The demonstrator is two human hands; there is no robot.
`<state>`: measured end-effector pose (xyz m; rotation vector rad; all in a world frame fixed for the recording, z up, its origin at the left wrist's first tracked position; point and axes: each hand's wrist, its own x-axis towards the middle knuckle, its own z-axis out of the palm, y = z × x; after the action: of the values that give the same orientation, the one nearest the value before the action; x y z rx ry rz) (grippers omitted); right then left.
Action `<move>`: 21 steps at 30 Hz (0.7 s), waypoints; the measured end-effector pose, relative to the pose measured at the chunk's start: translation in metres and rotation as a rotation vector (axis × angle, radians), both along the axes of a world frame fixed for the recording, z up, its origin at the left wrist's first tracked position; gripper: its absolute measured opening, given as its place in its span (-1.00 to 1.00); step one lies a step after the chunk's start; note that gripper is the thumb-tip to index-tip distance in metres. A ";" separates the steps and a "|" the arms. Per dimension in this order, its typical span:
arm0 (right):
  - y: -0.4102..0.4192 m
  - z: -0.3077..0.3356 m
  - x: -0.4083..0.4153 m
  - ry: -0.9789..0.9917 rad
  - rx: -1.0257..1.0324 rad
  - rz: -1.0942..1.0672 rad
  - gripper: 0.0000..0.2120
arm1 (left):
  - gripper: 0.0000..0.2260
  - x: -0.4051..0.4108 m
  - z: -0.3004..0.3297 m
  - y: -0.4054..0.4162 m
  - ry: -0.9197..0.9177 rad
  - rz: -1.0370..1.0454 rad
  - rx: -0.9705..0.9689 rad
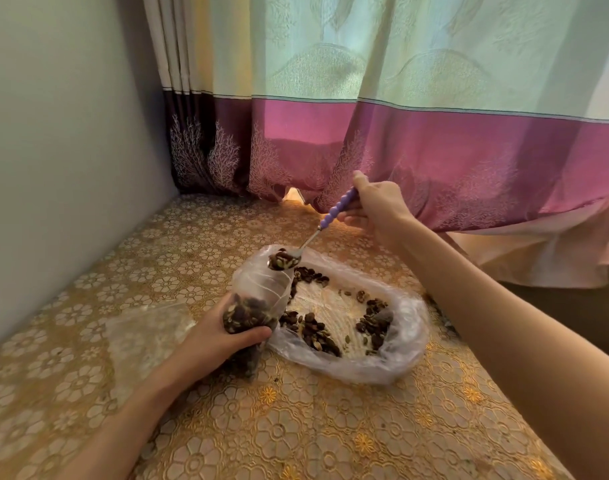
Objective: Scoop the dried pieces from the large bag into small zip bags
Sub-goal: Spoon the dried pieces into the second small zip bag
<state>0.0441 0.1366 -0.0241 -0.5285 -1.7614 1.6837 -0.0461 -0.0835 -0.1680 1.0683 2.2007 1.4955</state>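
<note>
My left hand [223,336] grips the small zip bag [258,306] upright, mouth up to catch; my right hand [374,209] pinches the spoon [313,237], loaded, over that mouth; the large bag [400,348] lies open on the counter [296,438], dried pieces [316,330] within reach.

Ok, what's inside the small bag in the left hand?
The small zip bag, gripped by the left hand, holds dark and pale dried pieces filling its lower part. The upper part looks empty. The fingers cover some of the contents, and the bag's bottom is hidden.
</note>
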 end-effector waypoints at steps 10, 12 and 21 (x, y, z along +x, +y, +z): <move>-0.038 0.008 -0.003 0.170 0.357 0.149 -0.66 | -0.51 0.001 0.001 0.000 -0.030 -0.011 0.009; -0.037 0.007 0.000 0.207 0.347 0.173 -0.68 | -0.50 0.002 0.002 0.000 -0.025 -0.011 0.004; -0.004 -0.016 0.023 0.285 0.042 0.039 -0.67 | -0.53 0.004 0.004 0.000 -0.041 -0.009 0.006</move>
<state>0.0672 0.1323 -0.0398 -0.2226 -1.6044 1.6530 -0.0424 -0.0839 -0.1638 1.0380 2.1624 1.5081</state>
